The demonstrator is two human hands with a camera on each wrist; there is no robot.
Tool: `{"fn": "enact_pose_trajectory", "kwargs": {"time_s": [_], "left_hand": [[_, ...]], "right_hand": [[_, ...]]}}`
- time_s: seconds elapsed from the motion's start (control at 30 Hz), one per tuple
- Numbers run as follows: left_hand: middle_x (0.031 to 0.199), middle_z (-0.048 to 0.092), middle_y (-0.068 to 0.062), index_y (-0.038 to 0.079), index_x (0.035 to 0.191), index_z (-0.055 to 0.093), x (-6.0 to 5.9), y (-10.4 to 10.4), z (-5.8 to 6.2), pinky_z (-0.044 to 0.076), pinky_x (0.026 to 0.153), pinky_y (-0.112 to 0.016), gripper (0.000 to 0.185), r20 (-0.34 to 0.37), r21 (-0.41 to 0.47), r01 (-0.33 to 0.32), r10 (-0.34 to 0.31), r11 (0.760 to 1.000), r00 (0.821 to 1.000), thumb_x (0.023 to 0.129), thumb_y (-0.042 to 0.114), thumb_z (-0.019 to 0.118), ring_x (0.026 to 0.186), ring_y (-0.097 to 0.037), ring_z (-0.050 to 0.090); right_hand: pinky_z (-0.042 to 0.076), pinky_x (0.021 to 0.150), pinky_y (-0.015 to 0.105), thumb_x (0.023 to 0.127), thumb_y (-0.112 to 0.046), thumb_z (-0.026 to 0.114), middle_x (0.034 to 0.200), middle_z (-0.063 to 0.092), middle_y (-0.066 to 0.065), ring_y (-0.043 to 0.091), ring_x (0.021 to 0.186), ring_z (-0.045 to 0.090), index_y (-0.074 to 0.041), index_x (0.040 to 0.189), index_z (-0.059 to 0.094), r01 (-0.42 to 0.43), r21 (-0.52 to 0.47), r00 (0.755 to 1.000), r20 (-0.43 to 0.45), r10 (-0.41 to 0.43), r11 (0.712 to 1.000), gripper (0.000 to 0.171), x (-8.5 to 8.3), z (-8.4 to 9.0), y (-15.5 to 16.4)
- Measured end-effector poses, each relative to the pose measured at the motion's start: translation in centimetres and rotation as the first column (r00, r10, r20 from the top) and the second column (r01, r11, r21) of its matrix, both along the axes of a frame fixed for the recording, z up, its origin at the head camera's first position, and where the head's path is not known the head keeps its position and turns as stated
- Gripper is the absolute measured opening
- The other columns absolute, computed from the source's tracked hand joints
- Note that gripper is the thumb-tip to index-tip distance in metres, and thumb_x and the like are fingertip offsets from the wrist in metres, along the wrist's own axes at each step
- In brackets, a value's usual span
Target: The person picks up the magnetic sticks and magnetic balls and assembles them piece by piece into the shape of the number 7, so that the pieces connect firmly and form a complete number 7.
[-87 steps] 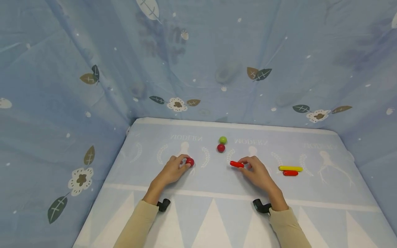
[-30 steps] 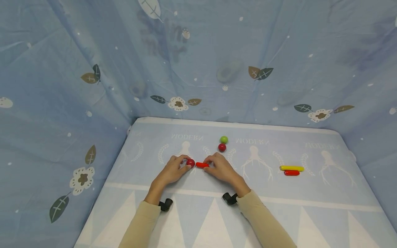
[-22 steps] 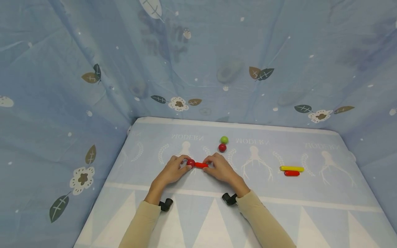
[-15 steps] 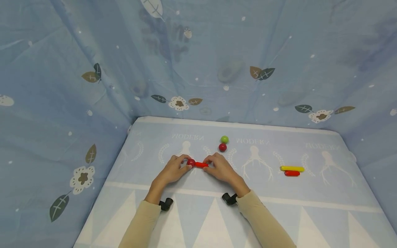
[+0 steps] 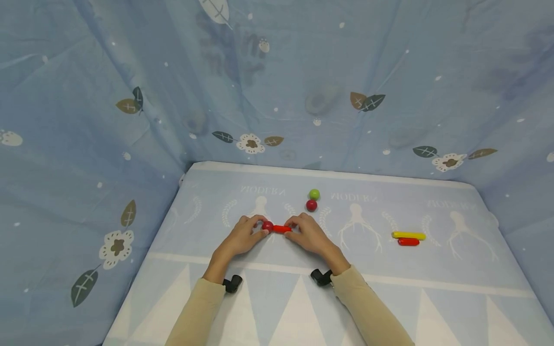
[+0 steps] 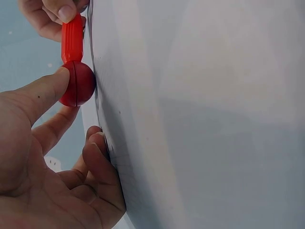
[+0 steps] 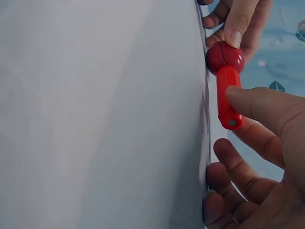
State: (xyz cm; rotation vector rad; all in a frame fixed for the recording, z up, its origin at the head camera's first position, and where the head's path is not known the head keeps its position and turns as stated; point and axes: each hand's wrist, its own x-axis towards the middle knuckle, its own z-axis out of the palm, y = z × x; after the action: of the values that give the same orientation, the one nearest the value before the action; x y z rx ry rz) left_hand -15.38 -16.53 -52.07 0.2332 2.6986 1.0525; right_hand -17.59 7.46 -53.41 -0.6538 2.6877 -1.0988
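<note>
On the blue printed tabletop [image 5: 303, 298], my left hand [image 5: 242, 236] pinches a red ball [image 5: 267, 226] between thumb and fingers. My right hand [image 5: 308, 235] pinches a short red stick [image 5: 282, 229], and the stick's end touches the ball. In the left wrist view the red ball [image 6: 77, 84] sits under my thumb with the red stick [image 6: 72, 38] above it. The right wrist view has the red stick [image 7: 226, 95] butted against the red ball [image 7: 225, 56], my thumb lying on the stick.
A green ball [image 5: 314, 194] and another red ball [image 5: 311, 205] lie just beyond my hands. A yellow stick [image 5: 409, 235] and a red stick [image 5: 409, 242] lie side by side at the right. Blue patterned cloth [image 5: 130, 96] walls the table at back and sides.
My right hand has carried the red stick leftward from the table's middle to the red ball, and its end now touches the ball. My left hand kept holding the ball.
</note>
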Motion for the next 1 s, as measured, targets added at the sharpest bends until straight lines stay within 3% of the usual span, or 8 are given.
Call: {"fn": "enact_pose_trajectory", "kwargs": {"time_s": [0.4, 1.0], "left_hand": [[0.107, 0.052, -0.009, 0.025, 0.124, 0.061, 0.1, 0.2, 0.1, 0.044, 0.072, -0.039, 0.03, 0.01, -0.016, -0.013, 0.013, 1.0, 1.0, 0.096, 0.033, 0.069, 0.092, -0.022, 0.05], [0.108, 0.052, -0.01, 0.022, 0.129, 0.06, 0.2, 0.1, 0.0, 0.045, 0.075, -0.041, 0.035, 0.005, -0.006, -0.006, 0.006, 1.0, 1.0, 0.097, 0.031, 0.068, 0.095, -0.023, 0.05]], "right_hand": [[0.045, 0.071, 0.033, 0.089, -0.017, 0.076, 0.097, 0.058, -0.002, 0.015, 0.079, 0.049, -0.016, 0.107, 0.072, 0.04, -0.046, 0.999, -0.006, -0.04, 0.998, 0.018, 0.4, 0.2, 1.6], [0.043, 0.065, 0.033, 0.09, -0.017, 0.076, 0.094, 0.059, 0.005, 0.017, 0.075, 0.05, -0.011, 0.106, 0.072, 0.159, -0.118, 0.985, -0.042, -0.165, 0.98, 0.017, 0.0, 0.2, 5.5]]}}
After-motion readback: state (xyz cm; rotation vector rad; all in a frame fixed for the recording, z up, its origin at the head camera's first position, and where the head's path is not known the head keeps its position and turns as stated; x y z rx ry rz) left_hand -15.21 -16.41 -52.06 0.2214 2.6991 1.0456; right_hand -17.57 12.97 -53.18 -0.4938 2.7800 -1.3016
